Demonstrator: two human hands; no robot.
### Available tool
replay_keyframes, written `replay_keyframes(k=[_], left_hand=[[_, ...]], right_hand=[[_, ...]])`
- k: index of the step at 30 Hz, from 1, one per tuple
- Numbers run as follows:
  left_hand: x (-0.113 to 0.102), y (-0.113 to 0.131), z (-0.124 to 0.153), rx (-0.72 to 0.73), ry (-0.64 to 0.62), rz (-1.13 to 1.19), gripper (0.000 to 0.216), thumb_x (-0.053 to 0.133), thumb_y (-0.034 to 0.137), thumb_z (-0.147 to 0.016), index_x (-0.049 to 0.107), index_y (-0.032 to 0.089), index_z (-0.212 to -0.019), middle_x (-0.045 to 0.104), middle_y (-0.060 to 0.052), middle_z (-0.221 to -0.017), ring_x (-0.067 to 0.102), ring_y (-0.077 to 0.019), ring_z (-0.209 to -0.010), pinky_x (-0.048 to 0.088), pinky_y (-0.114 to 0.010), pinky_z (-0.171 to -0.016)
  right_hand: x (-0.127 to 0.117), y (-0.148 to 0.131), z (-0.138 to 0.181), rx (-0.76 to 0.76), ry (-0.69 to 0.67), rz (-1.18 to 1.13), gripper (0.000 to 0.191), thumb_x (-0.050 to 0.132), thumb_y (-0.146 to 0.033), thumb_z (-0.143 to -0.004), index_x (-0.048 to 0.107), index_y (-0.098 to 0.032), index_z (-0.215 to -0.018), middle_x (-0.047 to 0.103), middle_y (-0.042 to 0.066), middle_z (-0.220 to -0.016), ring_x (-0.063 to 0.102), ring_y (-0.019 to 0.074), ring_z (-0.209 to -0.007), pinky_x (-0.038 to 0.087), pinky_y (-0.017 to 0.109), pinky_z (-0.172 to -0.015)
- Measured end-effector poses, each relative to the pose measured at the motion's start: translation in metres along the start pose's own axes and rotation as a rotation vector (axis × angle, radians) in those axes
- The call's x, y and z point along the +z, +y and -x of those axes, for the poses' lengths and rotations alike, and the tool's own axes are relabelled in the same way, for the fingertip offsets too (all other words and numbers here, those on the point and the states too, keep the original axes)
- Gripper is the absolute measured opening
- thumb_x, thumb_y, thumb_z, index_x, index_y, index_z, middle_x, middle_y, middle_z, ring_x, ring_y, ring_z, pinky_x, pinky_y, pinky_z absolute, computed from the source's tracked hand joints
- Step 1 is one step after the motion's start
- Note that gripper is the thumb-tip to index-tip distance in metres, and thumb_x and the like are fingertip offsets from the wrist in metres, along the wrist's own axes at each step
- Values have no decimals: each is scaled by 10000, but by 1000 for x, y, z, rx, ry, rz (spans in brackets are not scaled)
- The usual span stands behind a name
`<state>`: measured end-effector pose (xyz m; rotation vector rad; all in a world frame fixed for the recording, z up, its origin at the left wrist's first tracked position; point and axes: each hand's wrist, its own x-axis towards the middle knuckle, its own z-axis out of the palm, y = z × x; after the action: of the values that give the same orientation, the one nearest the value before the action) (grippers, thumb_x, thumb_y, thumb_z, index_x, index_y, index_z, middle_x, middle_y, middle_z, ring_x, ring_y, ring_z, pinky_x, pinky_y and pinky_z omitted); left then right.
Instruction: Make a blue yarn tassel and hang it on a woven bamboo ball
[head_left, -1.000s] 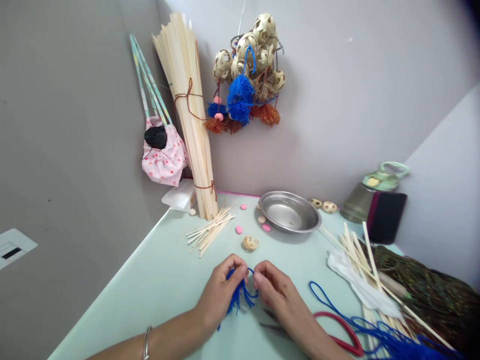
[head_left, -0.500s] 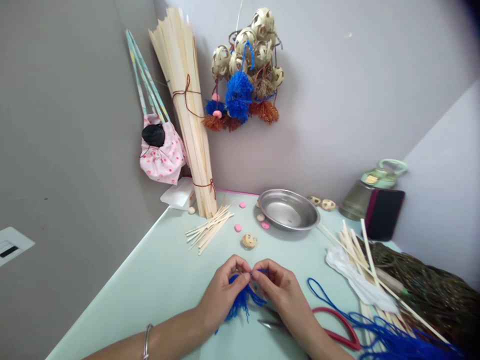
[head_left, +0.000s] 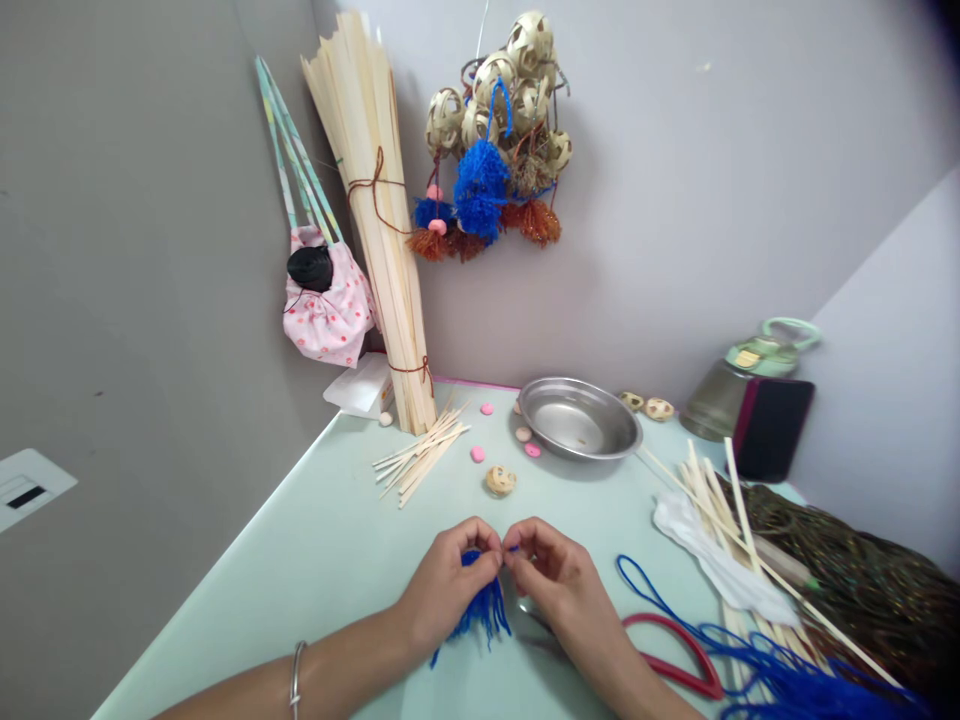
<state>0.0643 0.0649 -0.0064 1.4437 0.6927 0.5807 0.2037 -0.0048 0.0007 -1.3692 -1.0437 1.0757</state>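
Tassel (head_left: 484, 612) (blue yarn) is pinched in L hand (head_left: 444, 585) w/ R hand (head_left: 556, 572) pinching blue strand (head_left: 513, 549) alongside.

Two hands (head_left: 448, 588), one blue tassel (head_left: 484, 608), lower centre.
On the table (head_left: 330, 560) I count three bright pink beads (head_left: 478, 454), three woven balls (head_left: 501, 481), one bowl (head_left: 581, 425), one phone (head_left: 774, 430).

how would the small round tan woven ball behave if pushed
The small round tan woven ball would probably roll, given its rounded shape. It looks light, since gaps show in its weave; its thin strips might flex if squeezed.
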Motion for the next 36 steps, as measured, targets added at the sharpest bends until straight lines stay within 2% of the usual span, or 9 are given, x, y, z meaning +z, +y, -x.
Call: replay_keyframes(k=[11, 13, 15, 18, 22, 25, 29, 33, 36], left_hand=[[-2, 6, 0, -17, -22, 51, 165, 615, 317, -792, 551, 166, -773, 535, 4, -735, 487, -136, -737, 362, -241, -709], [-2, 7, 0, -14, -18, 41, 129, 602, 281, -788, 551, 165, -761, 534, 6, -731, 483, -132, -732, 361, -241, -705], [-3, 6, 0, -39, 14, 60, 114, 588, 272, -791, 543, 172, -760, 514, 16, -704, 463, -125, -694, 355, -241, -684], [-3, 4, 0, -83, 49, 110, 124, 588, 289, -791, 528, 182, -768, 500, 20, -678, 445, -123, -654, 348, -243, -655], [-3, 3, 0, -93, 72, 117, 120, 591, 281, -781, 522, 184, -762, 492, 20, -666, 443, -122, -646, 339, -239, -634], [-3, 4, 0, -95, 90, 113, 120, 586, 281, -783, 517, 184, -762, 488, 24, -663, 438, -119, -644, 338, -236, -626], [-3, 3, 1, -98, 96, 114, 122, 585, 281, -789, 514, 187, -761, 488, 27, -663, 435, -116, -642, 336, -232, -623], [-3, 2, 1, -92, 99, 121, 109, 579, 272, -803, 517, 188, -772, 487, 32, -663, 427, -108, -632, 329, -227, -618], [-3, 2, 0, -90, 99, 125, 101, 576, 263, -805, 516, 187, -777, 485, 32, -666, 427, -107, -636, 331, -228, -622]], right_hand=[[-4, -2, -4, -33, 2, -10, 244, 626, -421, -834, 553, -189, -859, 495, -39, -650, 465, 131, -586, 378, 252, -557], [-11, -16, 1, -52, -69, 186, 196, 572, -394, -872, 553, -200, -850, 518, -31, -662, 471, 135, -584, 370, 259, -563], [-22, -31, 9, -101, -189, 571, 116, 598, -329, -854, 581, -214, -847, 584, -10, -705, 512, 154, -616, 357, 274, -588], [-39, -39, 23, -136, -312, 1147, 320, 778, -231, -633, 622, -219, -911, 682, 66, -908, 616, 252, -751, 343, 301, -612], [-47, -17, 35, -100, -405, 1423, 359, 696, -95, -545, 628, -186, -886, 691, 115, -853, 640, 309, -746, 317, 302, -575], [-48, -6, 39, -135, -420, 1358, 283, 573, -37, -563, 600, -185, -802, 668, 95, -810, 624, 273, -726, 347, 318, -612], [-57, -23, 39, -172, -346, 1144, 156, 546, -80, -679, 565, -205, -771, 629, 74, -894, 583, 245, -811, 391, 338, -713], [-66, -45, 29, -20, -295, 625, 100, 450, -286, -924, 531, -236, -892, 593, 6, -759, 525, 176, -692, 384, 285, -641], [-65, -52, 24, 26, -164, 238, 234, 538, -445, -903, 551, -234, -1003, 527, -22, -701, 485, 152, -637, 375, 269, -600]])
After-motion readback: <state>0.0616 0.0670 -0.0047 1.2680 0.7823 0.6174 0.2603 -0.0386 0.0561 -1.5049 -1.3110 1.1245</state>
